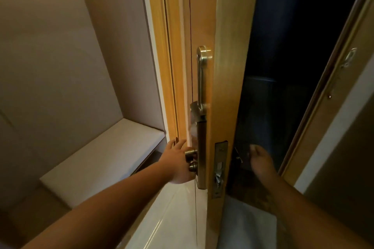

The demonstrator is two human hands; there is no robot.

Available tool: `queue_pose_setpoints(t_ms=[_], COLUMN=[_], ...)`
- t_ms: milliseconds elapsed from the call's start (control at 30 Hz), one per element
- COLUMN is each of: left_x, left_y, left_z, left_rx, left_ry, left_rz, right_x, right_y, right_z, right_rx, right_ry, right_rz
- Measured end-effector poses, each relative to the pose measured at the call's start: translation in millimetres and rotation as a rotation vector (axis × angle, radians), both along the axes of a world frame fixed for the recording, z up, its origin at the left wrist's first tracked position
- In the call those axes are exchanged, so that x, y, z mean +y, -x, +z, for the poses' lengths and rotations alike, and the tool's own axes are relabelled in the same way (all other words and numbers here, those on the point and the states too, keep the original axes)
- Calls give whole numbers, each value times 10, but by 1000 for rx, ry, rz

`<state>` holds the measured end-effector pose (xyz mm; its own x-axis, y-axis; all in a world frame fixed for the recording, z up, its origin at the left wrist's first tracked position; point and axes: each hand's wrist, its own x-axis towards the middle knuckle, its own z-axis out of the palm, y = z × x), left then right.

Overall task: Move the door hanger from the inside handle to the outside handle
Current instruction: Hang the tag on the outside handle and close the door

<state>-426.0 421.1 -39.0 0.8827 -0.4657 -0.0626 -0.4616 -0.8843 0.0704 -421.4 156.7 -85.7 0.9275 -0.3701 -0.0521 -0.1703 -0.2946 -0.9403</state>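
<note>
The door hanger appears as a pale, blurred card [193, 127] hung at the brushed-metal inside lever handle [203, 79], just above the left hand [178, 162]. That hand's fingers [178, 141] are spread, pinching nothing, with the palm against the round brass lock knobs [191, 159]. The right hand [261, 160] reaches past the light wooden door's edge [226, 107] into the dark gap; whether its fingers are spread or pressed together cannot be told. Risks: the door swinging onto the right wrist; the hanger snagging and slipping off unheld.
</note>
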Motion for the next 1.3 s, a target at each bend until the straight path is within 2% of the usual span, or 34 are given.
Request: queue_pose_setpoints(t_ms=[267, 467, 700, 967, 1300], left_x=[-674, -1223, -1928, -2598, -3542], left_y=[-252, -455, -705, -1099, -1604], left_z=[99, 84, 76, 9, 42], left_rx=[51, 53, 94, 156, 138], left_ry=[-204, -188, -217, -161, -319], left_rz=[-134, -207, -159, -147, -102], right_x=[-582, -846, -1287, -1858, -2627], right_y=[91, 290, 544, 521, -299], right_z=[467, 660, 758, 876, 1092], right_rx=[-129, -190, -134, -137, -82], right_ry=[38, 84, 70, 116, 168], right_rz=[-79, -191, -302, -427, -250])
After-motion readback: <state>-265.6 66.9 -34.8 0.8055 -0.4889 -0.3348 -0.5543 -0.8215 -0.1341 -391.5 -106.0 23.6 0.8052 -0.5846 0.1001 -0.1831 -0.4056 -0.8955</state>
